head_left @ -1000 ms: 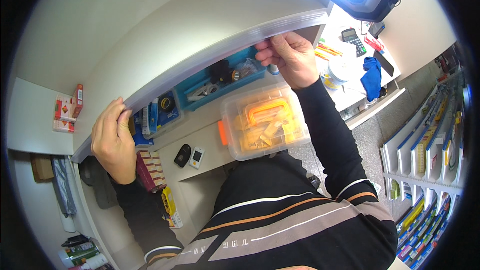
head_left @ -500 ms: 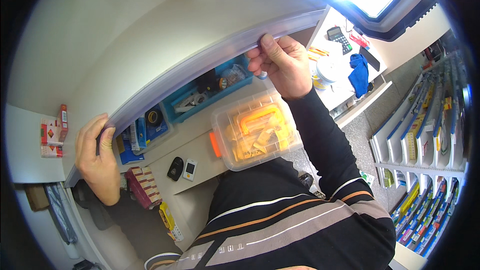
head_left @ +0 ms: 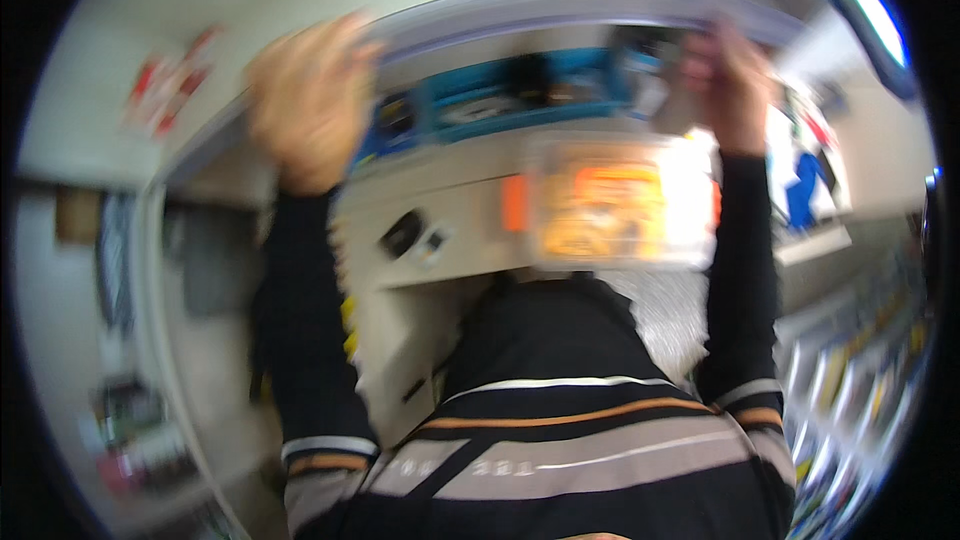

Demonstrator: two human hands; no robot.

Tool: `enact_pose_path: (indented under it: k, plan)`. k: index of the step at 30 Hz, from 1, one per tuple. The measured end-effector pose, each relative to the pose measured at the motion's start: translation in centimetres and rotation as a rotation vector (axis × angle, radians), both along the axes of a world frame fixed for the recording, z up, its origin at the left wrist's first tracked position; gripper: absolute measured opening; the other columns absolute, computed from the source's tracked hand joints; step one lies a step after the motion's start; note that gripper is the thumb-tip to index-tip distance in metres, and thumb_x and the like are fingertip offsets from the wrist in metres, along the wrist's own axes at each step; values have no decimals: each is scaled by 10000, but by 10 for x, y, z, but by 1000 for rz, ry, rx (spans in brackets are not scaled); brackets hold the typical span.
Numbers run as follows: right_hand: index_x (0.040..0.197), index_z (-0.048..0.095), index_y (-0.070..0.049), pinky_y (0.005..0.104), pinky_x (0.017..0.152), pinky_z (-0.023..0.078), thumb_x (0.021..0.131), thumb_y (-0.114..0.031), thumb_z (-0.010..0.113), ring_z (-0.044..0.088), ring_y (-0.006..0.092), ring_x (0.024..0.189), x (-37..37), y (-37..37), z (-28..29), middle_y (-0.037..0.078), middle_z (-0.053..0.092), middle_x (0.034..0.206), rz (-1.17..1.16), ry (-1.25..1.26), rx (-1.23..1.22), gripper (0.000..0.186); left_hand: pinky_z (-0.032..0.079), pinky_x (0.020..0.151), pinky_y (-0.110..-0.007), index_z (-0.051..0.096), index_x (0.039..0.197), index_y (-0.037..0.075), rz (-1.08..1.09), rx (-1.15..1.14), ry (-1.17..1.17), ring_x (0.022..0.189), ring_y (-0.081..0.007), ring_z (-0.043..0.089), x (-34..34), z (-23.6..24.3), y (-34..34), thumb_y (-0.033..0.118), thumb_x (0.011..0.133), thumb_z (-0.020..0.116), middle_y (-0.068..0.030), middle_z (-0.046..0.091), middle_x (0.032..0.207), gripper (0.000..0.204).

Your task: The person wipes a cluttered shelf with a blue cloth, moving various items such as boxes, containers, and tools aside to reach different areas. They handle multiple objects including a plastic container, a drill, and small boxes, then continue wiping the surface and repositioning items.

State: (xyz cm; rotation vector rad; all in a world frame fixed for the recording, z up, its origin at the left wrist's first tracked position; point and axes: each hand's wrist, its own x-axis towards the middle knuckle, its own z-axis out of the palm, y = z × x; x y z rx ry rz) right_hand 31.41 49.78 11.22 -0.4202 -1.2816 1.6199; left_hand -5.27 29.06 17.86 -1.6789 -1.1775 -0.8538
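A long translucent plastic strip (head_left: 540, 12) runs along the front edge of the shelf, bowed by the lens. My left hand (head_left: 308, 105) is at its left part, fingers together and curled over the strip, though motion smears them. Toward the strip's right end, my right hand (head_left: 735, 80) is closed on it, fingers bent at the lower edge, also blurred. Below and between my hands sits a clear lidded box (head_left: 620, 202) with orange latches and yellow-orange contents. Behind it, under the strip, is a teal tray (head_left: 475, 125) holding small dark and metallic items.
A black key-fob-like object (head_left: 403, 233) and a small white device (head_left: 432, 244) lie on the drawer ledge. Red-and-white packets (head_left: 170, 90) stand at the far left. A blue cloth (head_left: 802, 190) hangs at right, above racks of packaged goods (head_left: 850, 360). A bright lamp (head_left: 865, 5) is upper right.
The view has swung and blurred. My left hand has shifted rightward along the strip, closer to the teal tray. My right hand stays near the strip's right part.
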Motion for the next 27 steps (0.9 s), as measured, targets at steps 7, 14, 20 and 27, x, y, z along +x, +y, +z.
enact_pose_path:
  k: [7, 14, 20, 27]
  plan:
    - [1236, 660, -23, 222, 693, 501, 1083, -339, 540, 631, 92, 796, 58, -21, -11, 31, 673, 957, -36, -298, 58, 371, 452, 896, -432, 726, 1127, 83, 221, 345, 197, 977, -280, 647, -90, -4, -31, 328, 1003, 556, -82, 714, 1092, 323]
    - [1173, 690, -42, 229, 718, 553, 1042, -231, 620, 698, 113, 818, 118, -51, -68, 46, 715, 965, -33, -437, -166, 240, 503, 751, -400, 771, 922, 126, 495, 553, 333, 785, -253, 654, -171, -3, -70, 419, 1093, 297, -39, 726, 873, 582]
    - [1220, 671, -38, 250, 721, 519, 996, -355, 693, 634, 94, 936, 153, -67, -139, 40, 699, 1051, -336, -889, -6, 389, 504, 776, -406, 723, 1024, 64, 493, 430, 277, 815, -256, 640, -141, -7, -81, 283, 1022, 580, -87, 678, 1004, 262]
    - [1495, 437, 7, 261, 784, 541, 961, -388, 729, 658, 159, 1018, 137, -91, -147, 144, 685, 1204, -125, -781, -258, 725, 499, 959, -367, 504, 1411, 15, 60, -890, -1030, 1144, -234, 610, 86, -206, -86, 370, 921, 754, -159, 605, 1250, 655]
